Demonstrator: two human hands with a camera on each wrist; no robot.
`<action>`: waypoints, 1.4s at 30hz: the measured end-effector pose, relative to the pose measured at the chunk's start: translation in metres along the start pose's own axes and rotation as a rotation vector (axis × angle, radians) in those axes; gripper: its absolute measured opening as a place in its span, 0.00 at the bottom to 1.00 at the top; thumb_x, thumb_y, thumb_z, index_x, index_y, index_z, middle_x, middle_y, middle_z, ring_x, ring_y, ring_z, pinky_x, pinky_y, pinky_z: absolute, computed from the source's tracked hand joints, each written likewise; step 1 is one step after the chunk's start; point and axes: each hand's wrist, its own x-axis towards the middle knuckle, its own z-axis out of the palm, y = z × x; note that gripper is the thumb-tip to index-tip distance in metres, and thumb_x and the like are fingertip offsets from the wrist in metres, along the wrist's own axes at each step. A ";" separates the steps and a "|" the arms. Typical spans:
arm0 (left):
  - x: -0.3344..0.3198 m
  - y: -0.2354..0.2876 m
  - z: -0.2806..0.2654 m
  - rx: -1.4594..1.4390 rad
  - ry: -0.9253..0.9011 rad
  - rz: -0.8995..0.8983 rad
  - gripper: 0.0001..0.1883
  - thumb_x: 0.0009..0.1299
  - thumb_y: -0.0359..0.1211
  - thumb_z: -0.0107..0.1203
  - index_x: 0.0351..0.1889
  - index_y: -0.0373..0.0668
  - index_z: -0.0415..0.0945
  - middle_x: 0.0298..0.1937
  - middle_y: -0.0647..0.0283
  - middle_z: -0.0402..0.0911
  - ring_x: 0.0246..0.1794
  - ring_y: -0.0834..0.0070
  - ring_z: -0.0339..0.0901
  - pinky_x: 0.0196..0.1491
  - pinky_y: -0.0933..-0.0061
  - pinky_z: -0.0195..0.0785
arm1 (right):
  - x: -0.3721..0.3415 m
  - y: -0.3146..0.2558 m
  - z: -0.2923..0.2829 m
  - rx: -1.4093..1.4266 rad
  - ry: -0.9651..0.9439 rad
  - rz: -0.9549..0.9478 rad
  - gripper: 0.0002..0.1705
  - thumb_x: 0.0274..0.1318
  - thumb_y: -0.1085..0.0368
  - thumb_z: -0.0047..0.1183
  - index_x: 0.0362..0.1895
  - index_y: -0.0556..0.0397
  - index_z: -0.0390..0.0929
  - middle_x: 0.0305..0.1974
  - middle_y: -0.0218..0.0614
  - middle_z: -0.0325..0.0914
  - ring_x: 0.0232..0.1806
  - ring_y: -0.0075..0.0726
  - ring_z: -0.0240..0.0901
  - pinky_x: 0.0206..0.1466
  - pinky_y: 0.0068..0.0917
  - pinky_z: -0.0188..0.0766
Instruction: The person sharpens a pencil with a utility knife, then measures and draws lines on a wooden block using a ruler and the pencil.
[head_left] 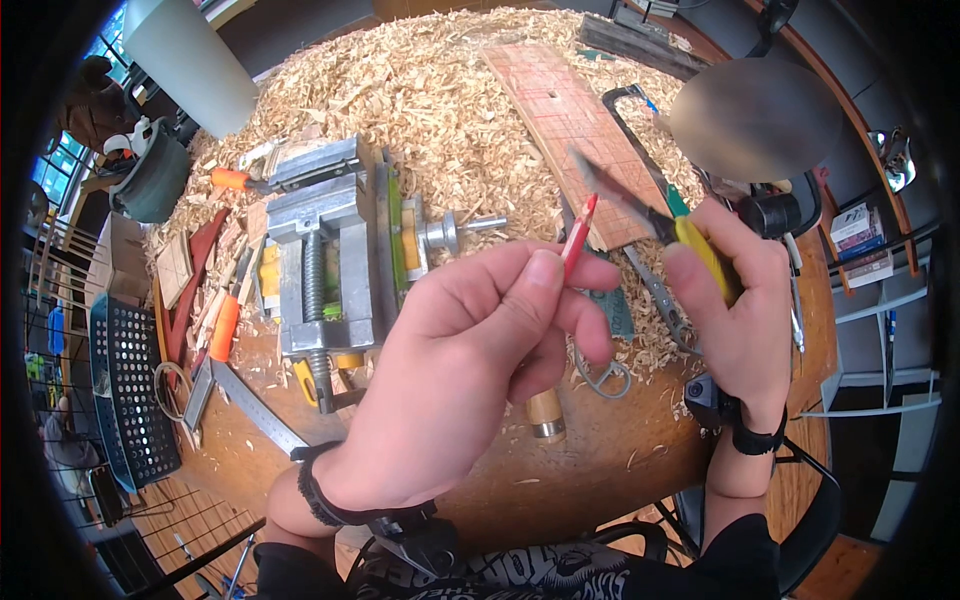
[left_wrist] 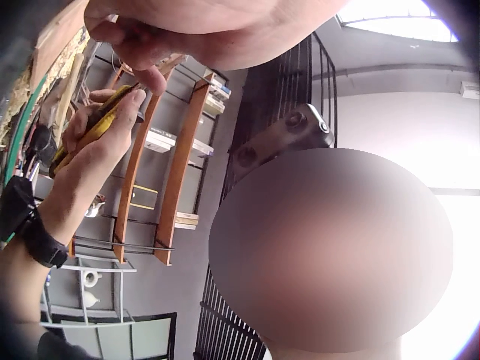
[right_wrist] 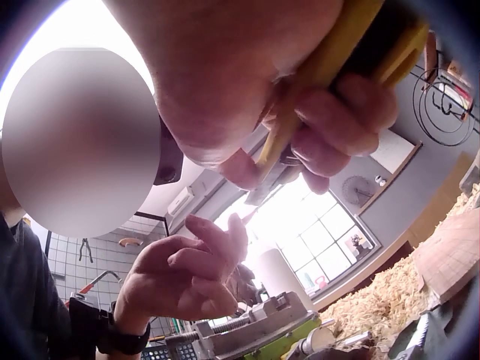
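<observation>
The left hand [head_left: 455, 350], nearest the head camera, pinches a red pencil [head_left: 576, 243] between thumb and forefinger, its pointed end angled up and away from the person. The other fingers bend loosely below, clear of the pencil. A dark band circles each wrist, with a small camera strapped on.

The right hand [head_left: 745, 315] wraps around the yellow handle of a knife [head_left: 705, 258], fingers closed on it and the thumb along the near side. The blade runs forward and to the left, ending just beside the pencil's tip; whether the two touch, I cannot tell. Both are held in the air above the bench [head_left: 620, 470].

Under the hands, a wooden handle [head_left: 546, 408] with a metal collar lies near the front of the bench. To the left, a steel square [head_left: 258, 408] lies near the front edge, and an orange handle [head_left: 225, 328] lies just beyond it. A black perforated basket [head_left: 130, 385] stands at the left side.

Further in, a grey metal vise [head_left: 325, 255] sits left of centre, its long screw toward the person. Beyond the knife lies a board [head_left: 560, 120] marked with red lines. Wood shavings [head_left: 400, 90] heap around it and across the far part of the bench. At the far left rises a white cylinder [head_left: 190, 65]; at the far right, books [head_left: 860, 240] sit on a shelf.
</observation>
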 end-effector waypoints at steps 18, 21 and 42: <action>-0.002 0.003 0.004 0.010 0.047 -0.055 0.16 0.78 0.35 0.41 0.45 0.31 0.76 0.22 0.74 0.66 0.18 0.91 0.53 0.21 0.88 0.40 | 0.001 -0.003 -0.002 0.055 -0.112 0.011 0.19 0.53 0.55 0.61 0.23 0.56 0.71 0.14 0.39 0.65 0.14 0.41 0.64 0.20 0.28 0.58; -0.002 0.001 0.003 0.013 0.013 -0.024 0.16 0.78 0.35 0.41 0.45 0.31 0.76 0.21 0.74 0.66 0.17 0.90 0.52 0.21 0.88 0.40 | 0.003 0.002 -0.001 -0.091 0.007 0.033 0.19 0.54 0.54 0.60 0.24 0.56 0.73 0.14 0.39 0.66 0.14 0.40 0.65 0.20 0.28 0.58; 0.000 -0.002 0.001 0.040 0.068 0.015 0.16 0.78 0.36 0.42 0.45 0.32 0.76 0.22 0.75 0.66 0.19 0.90 0.54 0.23 0.88 0.43 | 0.000 -0.003 -0.003 0.021 -0.076 0.002 0.19 0.52 0.56 0.61 0.23 0.56 0.71 0.13 0.39 0.64 0.13 0.38 0.64 0.20 0.28 0.58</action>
